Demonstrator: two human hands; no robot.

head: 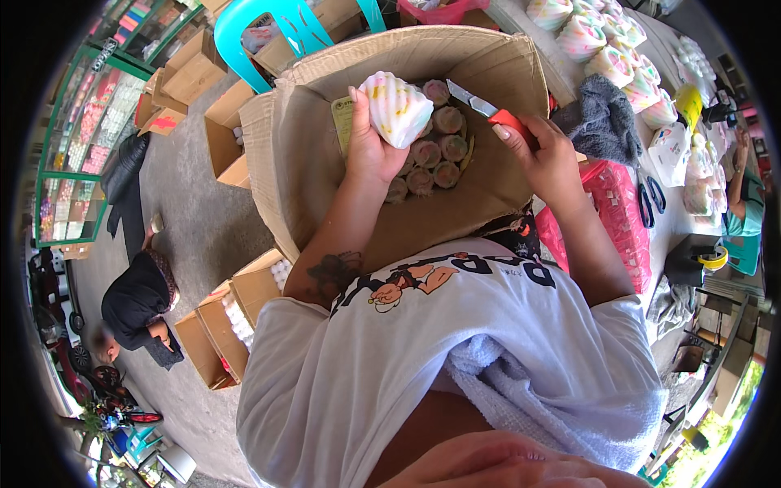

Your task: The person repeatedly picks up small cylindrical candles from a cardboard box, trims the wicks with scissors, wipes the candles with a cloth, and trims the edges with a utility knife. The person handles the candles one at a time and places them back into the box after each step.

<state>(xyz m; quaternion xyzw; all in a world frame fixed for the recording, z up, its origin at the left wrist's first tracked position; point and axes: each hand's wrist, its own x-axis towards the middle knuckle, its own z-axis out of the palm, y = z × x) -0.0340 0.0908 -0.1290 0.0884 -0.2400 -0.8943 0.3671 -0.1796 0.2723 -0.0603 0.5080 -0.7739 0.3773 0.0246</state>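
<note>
My left hand [373, 149] grips a white ridged, fluted piece [395, 110] with yellow and pink flecks, perhaps wax, over an open cardboard box [421, 229]. In my right hand [543, 155] is a red-handled snap-off utility knife [512, 122]. Its blade extends up and left, pointing towards the piece but apart from it. Below, inside the box, several round pieces [427, 154] with whitish, pinkish and greenish surfaces are grouped on the bottom. The raised piece and my left hand hide part of the group. A yellow printed card [343, 124] rests by the box's left inner wall.
On the right, a table [671, 238] bears several fluted pieces [628, 67], a grey towel [604, 119], dark-handled scissors [651, 201] and a tape dispenser [692, 261]. A turquoise chair [299, 27] stands beyond the box. Open cartons [229, 329] flank me at left, where a person [137, 293] bends over.
</note>
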